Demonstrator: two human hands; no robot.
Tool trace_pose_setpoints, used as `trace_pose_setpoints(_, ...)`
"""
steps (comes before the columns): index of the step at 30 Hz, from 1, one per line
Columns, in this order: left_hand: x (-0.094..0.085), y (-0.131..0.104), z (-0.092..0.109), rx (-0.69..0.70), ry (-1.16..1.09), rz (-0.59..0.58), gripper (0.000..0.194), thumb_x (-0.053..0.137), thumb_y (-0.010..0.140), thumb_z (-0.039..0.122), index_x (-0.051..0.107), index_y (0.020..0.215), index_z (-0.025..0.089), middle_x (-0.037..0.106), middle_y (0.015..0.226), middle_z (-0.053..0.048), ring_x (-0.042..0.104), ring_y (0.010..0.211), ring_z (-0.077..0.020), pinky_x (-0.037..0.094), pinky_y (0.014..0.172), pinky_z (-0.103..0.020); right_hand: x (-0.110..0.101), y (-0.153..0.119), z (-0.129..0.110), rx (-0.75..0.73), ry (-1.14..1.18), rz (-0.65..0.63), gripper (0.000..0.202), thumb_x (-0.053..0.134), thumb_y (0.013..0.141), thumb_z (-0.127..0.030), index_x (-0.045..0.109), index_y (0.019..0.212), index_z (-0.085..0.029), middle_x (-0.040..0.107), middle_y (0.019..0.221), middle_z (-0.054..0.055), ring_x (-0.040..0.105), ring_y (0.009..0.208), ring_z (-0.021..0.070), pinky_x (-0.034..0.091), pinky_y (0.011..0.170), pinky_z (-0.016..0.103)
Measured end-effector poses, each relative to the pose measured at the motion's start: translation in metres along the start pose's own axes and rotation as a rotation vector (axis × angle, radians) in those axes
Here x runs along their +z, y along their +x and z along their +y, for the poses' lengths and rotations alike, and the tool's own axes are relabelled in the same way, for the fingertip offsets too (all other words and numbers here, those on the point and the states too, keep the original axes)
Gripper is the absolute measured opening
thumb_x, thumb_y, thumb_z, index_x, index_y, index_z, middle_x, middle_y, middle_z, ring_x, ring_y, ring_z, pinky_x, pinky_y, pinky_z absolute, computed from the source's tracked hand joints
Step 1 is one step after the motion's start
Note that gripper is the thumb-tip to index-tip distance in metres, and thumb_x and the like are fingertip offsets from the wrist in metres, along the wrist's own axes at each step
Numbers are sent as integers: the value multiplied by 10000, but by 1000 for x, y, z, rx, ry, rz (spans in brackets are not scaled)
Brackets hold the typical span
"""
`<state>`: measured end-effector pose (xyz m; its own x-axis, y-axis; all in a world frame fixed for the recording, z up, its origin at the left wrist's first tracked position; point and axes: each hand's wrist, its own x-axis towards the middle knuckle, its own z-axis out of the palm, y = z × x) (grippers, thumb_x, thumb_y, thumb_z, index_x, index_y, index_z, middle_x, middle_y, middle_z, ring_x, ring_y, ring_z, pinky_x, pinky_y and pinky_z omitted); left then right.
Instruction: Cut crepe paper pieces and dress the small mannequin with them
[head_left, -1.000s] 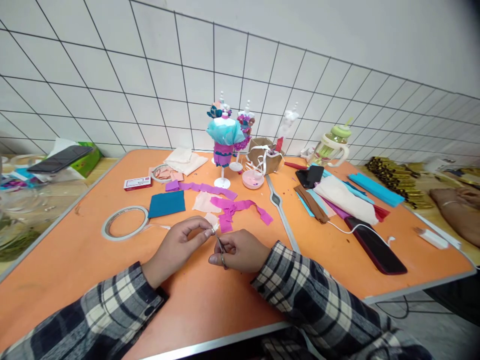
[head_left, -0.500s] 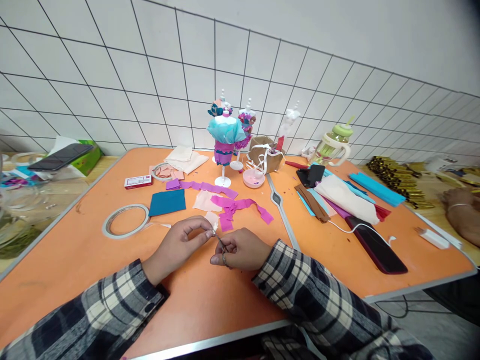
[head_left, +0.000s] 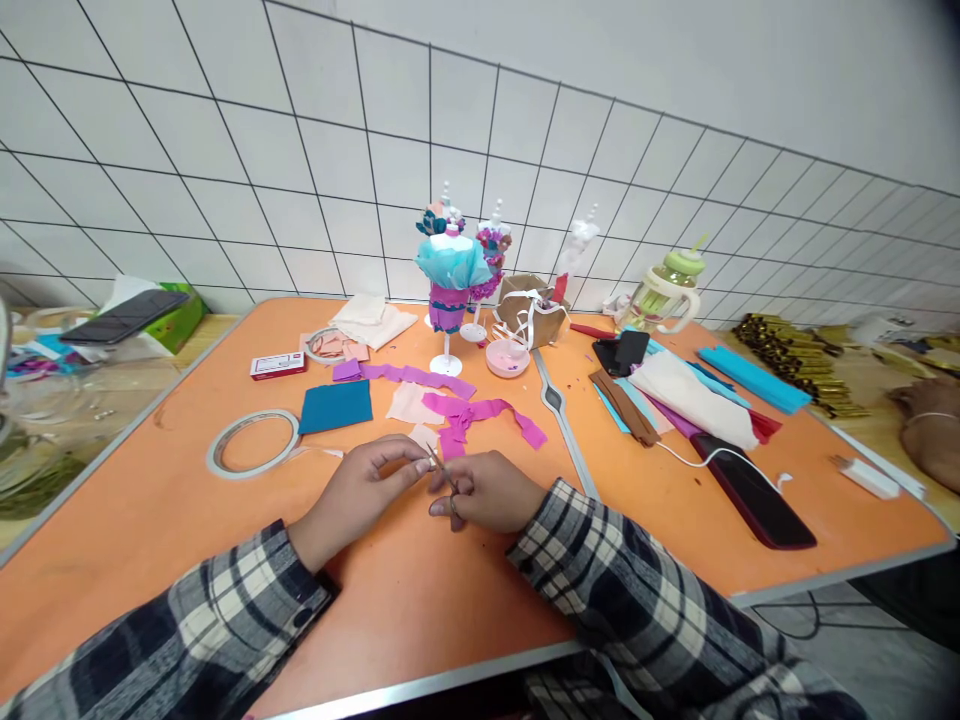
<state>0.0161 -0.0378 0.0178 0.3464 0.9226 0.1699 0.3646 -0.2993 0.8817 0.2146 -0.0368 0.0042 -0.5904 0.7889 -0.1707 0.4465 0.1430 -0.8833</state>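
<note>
Small metal scissors [head_left: 452,484] are in my right hand [head_left: 491,490], its fingers closed around the handles and the blades pointing up and left. The blade tips meet the fingertips of my left hand [head_left: 367,490], whose thumb and forefinger are pinched together. What lies in that pinch is too small to make out. Just beyond the fingertips is a pale pink paper scrap [head_left: 424,435]. Magenta crepe paper strips [head_left: 480,408] and a larger pale pink piece [head_left: 407,401] lie farther back. A teal paper square [head_left: 336,406] is left of them.
A tape roll [head_left: 214,455] and a small red-white box [head_left: 277,366] lie left. Behind stand a mini mannequin in a turquoise-purple dress [head_left: 448,305], a pink bowl [head_left: 507,358] and a paper bag [head_left: 551,325]. Right are folded papers [head_left: 694,400], a phone [head_left: 757,490] and a bottle [head_left: 664,295].
My right hand has shifted slightly right and up, and the scissors' blades now stand a little higher against my left fingertips. My left hand has barely moved.
</note>
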Motion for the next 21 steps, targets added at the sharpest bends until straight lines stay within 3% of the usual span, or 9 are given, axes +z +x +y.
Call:
trace_pose_setpoints(3,0,1,-2,-99,-28,20,277,599,829,439,722,819,192,740,882,-51,663,850,-221,496,802,-299,-26,2,6,22,-119,258,384,725,729,-407,582,1029,-214,651,649,-55,595,601,118,378,572,212)
trace_pose_setpoints(5,0,1,-2,-141,-13,19,309,594,824,471,724,813,191,743,859,-46,663,835,-225,501,781,-297,-53,1,16,100,-308,455,291,710,735,-447,621,875,-208,623,656,-38,567,630,127,346,567,224)
trace_pose_setpoints(7,1,1,-1,-140,12,-1,323,580,831,481,723,804,193,742,846,-45,660,820,-223,502,776,-297,-80,-3,28,186,-474,528,245,683,767,-444,661,838,-211,637,725,-8,570,691,142,350,607,241)
trace_pose_setpoints(10,2,0,2,-82,59,-43,308,558,851,455,726,803,202,739,853,-47,655,811,-213,496,788,-295,-108,-11,45,281,-664,513,279,692,763,-481,719,835,-212,637,869,68,575,878,208,369,708,280)
trace_pose_setpoints(13,3,-1,5,-70,61,-42,317,534,862,449,726,784,209,729,796,-40,648,764,-206,501,749,-288,-116,-13,57,371,-598,521,338,748,717,-457,719,942,-207,611,981,112,550,1008,260,377,753,296)
trace_pose_setpoints(17,3,0,3,-173,-31,-3,369,545,840,512,706,745,195,724,736,-37,644,736,-219,510,734,-302,-113,-7,68,458,-401,489,641,795,667,-392,545,1232,-221,629,825,38,606,718,183,400,610,259)
trace_pose_setpoints(21,4,1,-2,-254,-85,-7,413,537,840,557,710,807,184,722,775,-41,643,777,-228,505,757,-315,-114,-2,74,494,-221,416,638,791,664,-414,499,1190,-202,593,671,-29,536,473,107,410,477,222)
